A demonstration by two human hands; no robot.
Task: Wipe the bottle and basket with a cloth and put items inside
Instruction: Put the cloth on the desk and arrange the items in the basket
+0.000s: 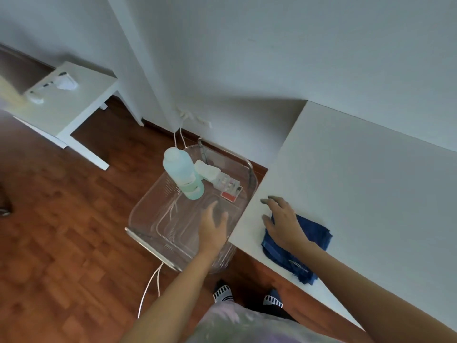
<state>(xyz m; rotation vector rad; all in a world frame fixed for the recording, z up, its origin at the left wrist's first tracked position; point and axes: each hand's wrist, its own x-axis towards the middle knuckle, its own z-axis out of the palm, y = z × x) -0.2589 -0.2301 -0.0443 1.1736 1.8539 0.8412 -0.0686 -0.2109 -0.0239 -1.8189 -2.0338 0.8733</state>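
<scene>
The right hand point(284, 221) is lying flat with fingers spread on the blue cloth point(300, 246), pressing it against the white desk point(358, 169) rather than pinching it; the fingertips are reaching past the cloth's edge toward eleven o'clock, onto bare desktop. The cloth is sitting bunched near the desk's front corner, its long axis running from about ten o'clock to four o'clock under the palm.

The left hand point(214, 229) is hovering open inside the clear basket point(148, 219), fingers loosely spread and closing on nothing; whether it is touching the basket floor I cannot tell. The basket is standing on the wooden floor point(61, 231) just beside the desk, at nine o'clock from the cloth hand, its long axis running from seven to one o'clock.

From the left hand, the pale green bottle point(184, 174) is standing upright at eleven o'clock, in the basket's far half, with a small clear box point(226, 183) and white packet point(206, 170) just beside it at its three o'clock. The left hand is clearly the nearer one to the bottle, while the right is the only one on the cloth. Judging by this, any wiping would call for the cloth to travel toward nine o'clock, off the desk edge and down into the basket.
</scene>
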